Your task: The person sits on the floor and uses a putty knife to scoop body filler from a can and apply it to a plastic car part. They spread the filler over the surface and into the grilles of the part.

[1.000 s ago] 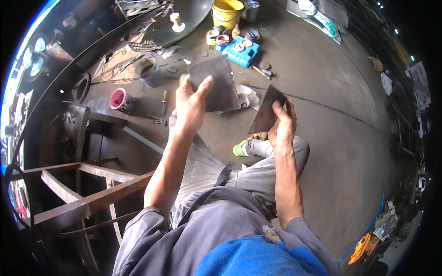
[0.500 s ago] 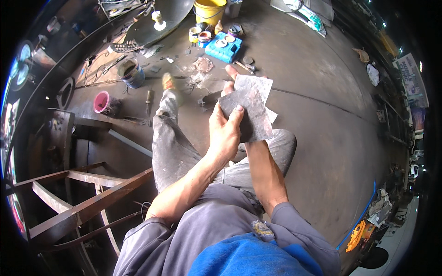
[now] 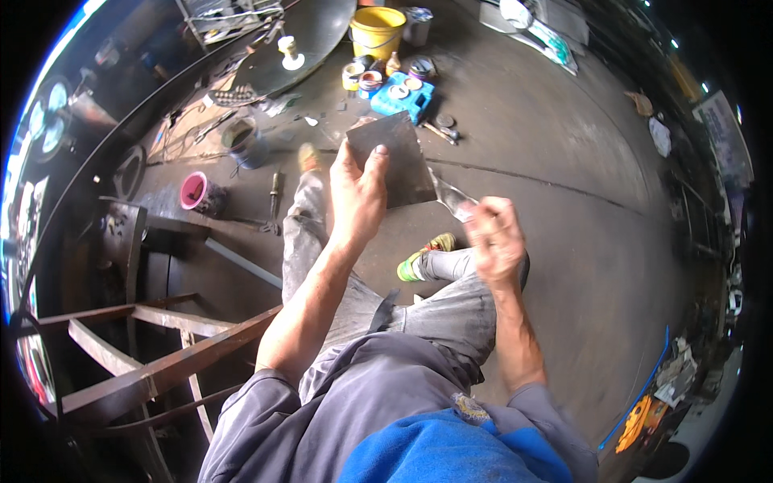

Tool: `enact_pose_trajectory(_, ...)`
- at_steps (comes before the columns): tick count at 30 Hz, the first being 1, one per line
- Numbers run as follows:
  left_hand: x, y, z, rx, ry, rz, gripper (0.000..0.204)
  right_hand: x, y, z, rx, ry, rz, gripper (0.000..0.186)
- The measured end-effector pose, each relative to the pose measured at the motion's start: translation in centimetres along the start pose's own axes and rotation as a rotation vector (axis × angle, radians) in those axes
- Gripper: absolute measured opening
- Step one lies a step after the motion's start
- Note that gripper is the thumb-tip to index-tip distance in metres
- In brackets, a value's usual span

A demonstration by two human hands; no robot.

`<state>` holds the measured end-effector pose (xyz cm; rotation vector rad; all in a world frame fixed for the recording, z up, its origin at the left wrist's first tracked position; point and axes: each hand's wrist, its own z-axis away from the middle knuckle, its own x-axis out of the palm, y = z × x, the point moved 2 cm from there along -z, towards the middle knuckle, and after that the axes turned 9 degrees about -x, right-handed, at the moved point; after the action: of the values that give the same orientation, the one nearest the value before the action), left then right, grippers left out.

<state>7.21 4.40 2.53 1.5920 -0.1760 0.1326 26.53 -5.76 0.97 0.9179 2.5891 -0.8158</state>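
Note:
My left hand (image 3: 359,193) grips a dark grey sheet of sandpaper (image 3: 403,165) by its left side, thumb lying on the face. To the right, my right hand (image 3: 495,240) is closed and a little blurred by motion. Its fingers pinch a pale, thin strip (image 3: 452,197) that stretches toward the right edge of the dark sheet. Whether strip and sheet are joined I cannot tell. Both hands are raised in front of my lap, above the floor. A small dark strip (image 3: 384,311) lies on my trousers.
A rusty metal frame (image 3: 173,378) stands close at left. Ahead on the floor are a yellow bucket (image 3: 377,34), a blue case (image 3: 409,98) with small tins, a pink pot (image 3: 199,193), a dark bucket (image 3: 245,143) and a brush-like tool (image 3: 274,197).
My right hand has come out from behind the sheet and moved right and nearer, drawing the pale strip along. The left hand has shifted slightly left with the dark sandpaper.

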Motion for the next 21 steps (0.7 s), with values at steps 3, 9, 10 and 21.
enact_pose_trajectory(3, 0.4, -1.1, 1.1, -0.118, -0.132, -0.083, 0.036, 0.9, 1.4, -2.9, -0.435, -0.223, 0.421, 0.027)
enact_pose_trajectory(9, -0.5, -0.8, 1.9, -0.123, -0.117, -0.157, 0.038, -0.5, 2.4, -5.4, 0.139, 0.061, 0.282, 0.026)
enact_pose_trajectory(10, -0.3, -0.8, 2.1, -0.12, -0.141, -0.027, 0.041, 0.9, 0.3, -4.9, 0.142, -0.002, 0.198, 0.029)
enact_pose_trajectory(21, -0.3, -4.3, 4.8, -0.108, -0.484, 0.163, 0.075, 5.8, -3.3, -2.9, 0.66, 0.011, -0.246, 0.033)
